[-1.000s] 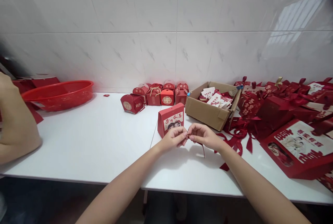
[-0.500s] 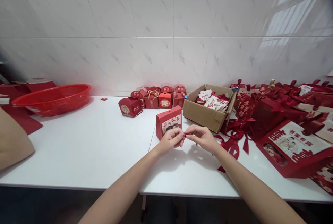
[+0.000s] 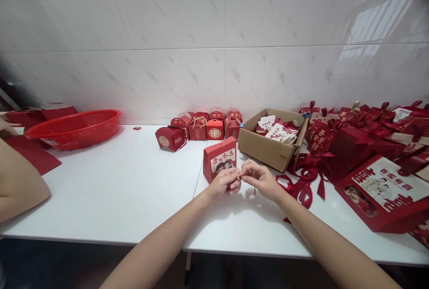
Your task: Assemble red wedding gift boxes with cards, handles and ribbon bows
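Observation:
My left hand (image 3: 227, 181) and my right hand (image 3: 259, 180) meet fingertip to fingertip over the table. Both are closed in a pinch on a small red ribbon (image 3: 241, 176), mostly hidden by the fingers. A thin red end shows below my right hand. Right behind my left hand stands an upright red gift box (image 3: 219, 157) with a slanted front, a printed picture and lettering. My left fingers cover its lower right corner. Loose dark red ribbons (image 3: 303, 181) lie on the table to the right of my right hand.
An open cardboard box (image 3: 264, 148) holds white and red tags. Small red boxes (image 3: 197, 128) line the wall. Red gift bags (image 3: 382, 190) crowd the right side. At left are a red plastic basin (image 3: 77, 134) and part of another person's arm (image 3: 23, 181).
The view has shifted slightly, so things appear a little further right. My hands stay together, with small finger movements at the ribbon. The person at left has moved an arm slightly.

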